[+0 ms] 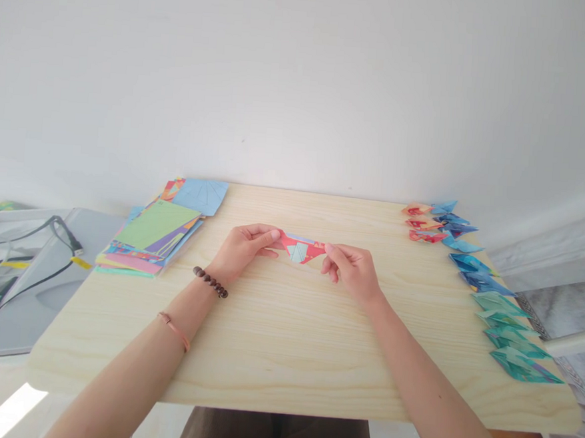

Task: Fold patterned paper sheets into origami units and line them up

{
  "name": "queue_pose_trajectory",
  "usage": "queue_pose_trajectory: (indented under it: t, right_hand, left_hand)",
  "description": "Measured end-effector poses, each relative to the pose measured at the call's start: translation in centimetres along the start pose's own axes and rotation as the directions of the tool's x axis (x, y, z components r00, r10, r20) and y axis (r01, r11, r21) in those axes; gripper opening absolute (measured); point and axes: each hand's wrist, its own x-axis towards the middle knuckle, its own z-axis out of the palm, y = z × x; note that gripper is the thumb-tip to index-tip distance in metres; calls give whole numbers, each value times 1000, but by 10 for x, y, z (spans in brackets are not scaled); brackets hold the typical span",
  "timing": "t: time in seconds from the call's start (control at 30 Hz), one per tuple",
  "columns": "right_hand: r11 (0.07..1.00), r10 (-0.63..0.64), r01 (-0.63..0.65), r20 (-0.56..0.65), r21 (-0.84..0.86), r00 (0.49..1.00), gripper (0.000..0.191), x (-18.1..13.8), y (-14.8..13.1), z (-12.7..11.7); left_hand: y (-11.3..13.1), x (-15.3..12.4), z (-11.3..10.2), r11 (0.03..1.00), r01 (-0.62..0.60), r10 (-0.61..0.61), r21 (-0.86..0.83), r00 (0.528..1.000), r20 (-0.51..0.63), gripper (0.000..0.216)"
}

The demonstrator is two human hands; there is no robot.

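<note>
Between my two hands, above the middle of the wooden table (283,352), is a small folded origami paper (301,249), red with a pale blue patch. My left hand (245,246) pinches its left corner between thumb and fingers; a beaded bracelet and a copper-coloured bangle are on that arm. At the right corner, my right hand (352,268) grips the paper between thumb and forefinger, its other fingers curled. The paper is held stretched sideways, with its longer edge uppermost. Fingers behind the paper are partly hidden.
At the table's left lies a stack of coloured paper sheets (159,226), a light blue sheet (201,194) behind it. Several folded paper boats, red (426,236), blue (483,283) and green (525,365), line the right edge. Left of the table, a grey-white box (62,289) holds cables. A white wall (302,86) stands behind.
</note>
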Motion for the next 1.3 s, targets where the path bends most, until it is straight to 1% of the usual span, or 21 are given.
queue_pose_trajectory:
  t: [0.1, 0.13, 0.2, 0.23, 0.3, 0.37, 0.43, 0.5, 0.6, 0.67, 0.7, 0.73, 0.8, 0.83, 0.87, 0.93, 1.0, 1.1, 1.17, 1.23, 1.3]
  right_hand:
    - [1000, 1, -1, 23, 2, 1000, 44, 0, 1, 1]
    - [999, 13, -14, 34, 43, 999, 42, 1, 0, 2]
    - [970, 61, -80, 91, 230, 994, 38, 2, -1, 5]
    - [922, 91, -141, 152, 361, 984, 41, 2, -2, 7]
    - [752, 137, -313, 328, 580, 935, 56, 3, -5, 11]
    - [592, 152, -451, 457, 668, 877, 67, 3, -8, 14]
    - [511, 158, -502, 497, 698, 853, 70, 2, -8, 16]
    - [491, 164, -498, 486, 714, 858, 69, 3, -7, 16]
    - [527, 191, -487, 462, 696, 866, 70, 4, -7, 14]
    - [589, 187, -473, 459, 655, 869, 72, 4, -6, 14]
    - [640, 170, -444, 448, 627, 878, 70, 4, -6, 15]
    - [710, 143, -394, 428, 584, 892, 65, 3, -6, 16]
    - [875, 66, -218, 339, 432, 938, 49, -1, -6, 20]
    - [948, 21, -110, 289, 298, 957, 43, -4, -7, 23]
    - [986, -38, 1, 225, 164, 974, 38, -7, -7, 26]
    - [985, -154, 166, 184, -52, 971, 30, -13, -9, 31]
    - [950, -231, 257, 154, -177, 961, 28, -16, -11, 34]
    - [915, -293, 302, 75, -267, 953, 26, -18, -11, 37]
    - [899, -322, 315, 29, -303, 946, 23, -17, -10, 38]
    - [889, -340, 324, 9, -323, 941, 19, -16, -10, 37]
    - [899, -323, 308, 6, -312, 946, 18, -16, -10, 37]
  left_hand:
    - [-1, 0, -1, 1000, -4, 4, -4, 1000, -17, 30]
    - [-2, 0, -1, 1000, -13, 13, 0, 1000, -27, 30]
    - [-3, 1, -2, 999, -35, 34, -12, 997, -66, 29]
    - [-3, 2, -2, 998, -45, 42, -32, 995, -93, 28]
    - [-3, 4, -3, 995, -55, 44, -82, 991, -128, 27]
    - [-3, 5, -3, 992, -53, 38, -115, 991, -130, 27]
    - [-2, 5, -3, 991, -44, 28, -129, 992, -120, 26]
    - [-1, 3, -1, 991, -37, 21, -131, 992, -121, 25]
    - [1, 0, 3, 998, -31, 27, -49, 995, -96, 26]
    - [1, -2, 6, 998, -39, 42, 52, 997, -57, 28]
    - [2, -2, 7, 994, -47, 52, 99, 998, -40, 29]
    - [2, -2, 8, 989, -59, 64, 137, 998, -28, 29]
    - [1, -2, 9, 977, -92, 98, 191, 995, -24, 31]
    - [0, -2, 10, 971, -110, 119, 211, 993, -27, 32]
    - [0, -2, 10, 965, -129, 139, 227, 990, -30, 33]
    - [-1, -2, 12, 957, -159, 172, 243, 984, -35, 35]
    - [-1, -3, 14, 956, -169, 183, 238, 982, -37, 36]
    - [0, -6, 19, 964, -156, 166, 215, 986, -25, 37]
    - [-1, -9, 21, 965, -157, 162, 210, 987, -8, 33]
    - [-1, -10, 22, 963, -160, 165, 218, 986, -5, 28]
    - [-1, -11, 23, 960, -157, 166, 233, 986, -20, 28]
